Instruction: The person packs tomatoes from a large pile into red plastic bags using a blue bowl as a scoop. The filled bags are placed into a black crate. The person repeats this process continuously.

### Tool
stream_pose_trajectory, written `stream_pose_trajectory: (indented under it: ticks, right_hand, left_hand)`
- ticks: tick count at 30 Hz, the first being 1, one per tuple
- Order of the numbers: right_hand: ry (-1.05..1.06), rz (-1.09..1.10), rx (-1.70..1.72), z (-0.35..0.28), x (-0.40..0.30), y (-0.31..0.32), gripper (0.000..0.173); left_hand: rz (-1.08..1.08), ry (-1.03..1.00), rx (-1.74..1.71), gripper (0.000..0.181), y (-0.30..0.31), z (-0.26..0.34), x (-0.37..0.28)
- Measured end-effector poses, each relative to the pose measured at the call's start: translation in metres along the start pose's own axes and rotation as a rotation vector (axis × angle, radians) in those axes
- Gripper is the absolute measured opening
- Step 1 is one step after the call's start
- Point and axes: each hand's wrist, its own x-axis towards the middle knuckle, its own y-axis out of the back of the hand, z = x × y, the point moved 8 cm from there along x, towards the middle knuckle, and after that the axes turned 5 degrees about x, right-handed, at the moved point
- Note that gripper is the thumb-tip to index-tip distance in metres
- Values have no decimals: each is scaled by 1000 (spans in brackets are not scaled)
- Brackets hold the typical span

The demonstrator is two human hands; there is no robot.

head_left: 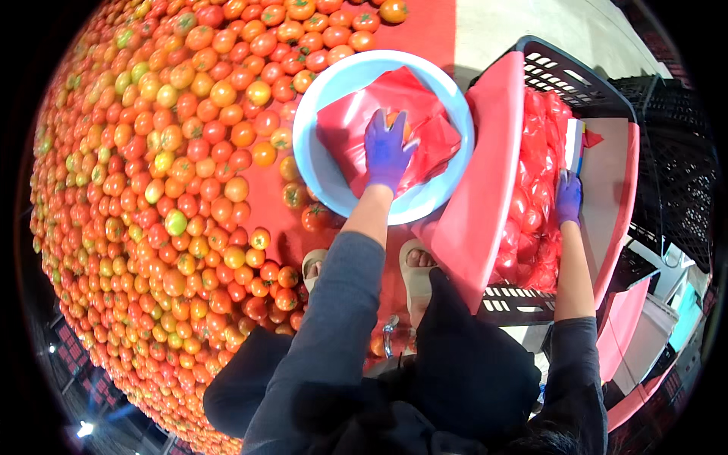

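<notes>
My left hand (388, 151), in a purple glove, reaches into a light blue plastic basin (310, 165). Its fingers are spread over a stack of red plastic bags (347, 122). Part of an orange-red tomato (393, 118) shows between the fingers; the palm side is hidden, so a firm grip cannot be confirmed. My right hand (568, 197), also gloved in purple, is inside a black plastic crate (591, 94). It lies against red plastic bags filled with round produce (529, 199). Its fingertips are near a white-and-blue box or card (574, 145).
A huge spread of loose tomatoes (187, 170) covers the left side over a red floor sheet (421, 28). Pink-red liner sheets (483, 170) flare from the crate. More black crates (674, 148) stand at right. My sandalled foot (418, 273) is below the basin.
</notes>
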Motion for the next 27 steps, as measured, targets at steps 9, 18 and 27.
stream_pose_trajectory:
  ticks: [9, 18, 27]
  right_hand:
    - [210, -413, 991, -262, -78, 60, 43]
    - [371, -506, 650, -344, -114, 62, 95]
    - [308, -880, 673, -340, -149, 54, 80]
  left_hand:
    - [-350, 623, -2177, 56, 34, 5, -59]
    - [122, 398, -1310, 69, 155, 19, -95]
    - [-158, -101, -484, 63, 187, 74, -104]
